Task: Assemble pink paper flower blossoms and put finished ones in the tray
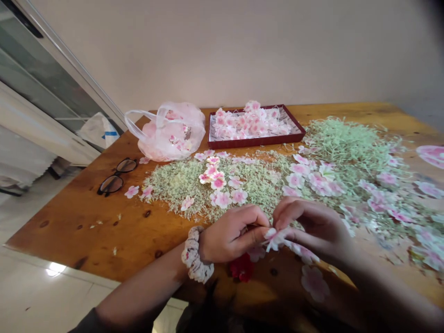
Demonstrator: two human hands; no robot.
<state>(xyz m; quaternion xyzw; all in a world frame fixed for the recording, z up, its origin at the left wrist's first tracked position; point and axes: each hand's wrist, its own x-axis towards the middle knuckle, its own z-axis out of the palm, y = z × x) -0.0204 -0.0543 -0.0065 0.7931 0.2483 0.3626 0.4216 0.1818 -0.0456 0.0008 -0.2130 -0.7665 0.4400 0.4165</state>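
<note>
Close to the table's front edge, my left hand (239, 233) and my right hand (308, 226) meet at a small pink and white artificial flower (274, 238). Thumb and fingers of the left hand pinch it from one side, with a patterned scrunchie (197, 254) round that wrist. From the other side, my right thumb and fingers close on the same flower. Under the hands lie a red flower (242, 267) and a loose pale pink flower (315, 282). Just beyond them spreads a layer of small green stem pieces (173, 185) with pink blossoms (218, 179) on top.
A dark red tray (256, 141) of pink flowers stands at the back, beside a translucent white bag (197, 125) holding more. Eyeglasses (111, 183) rest at the left. A heap of green stems (350, 143) and scattered flowers (319, 182) cover the right side of the wooden table (86, 231).
</note>
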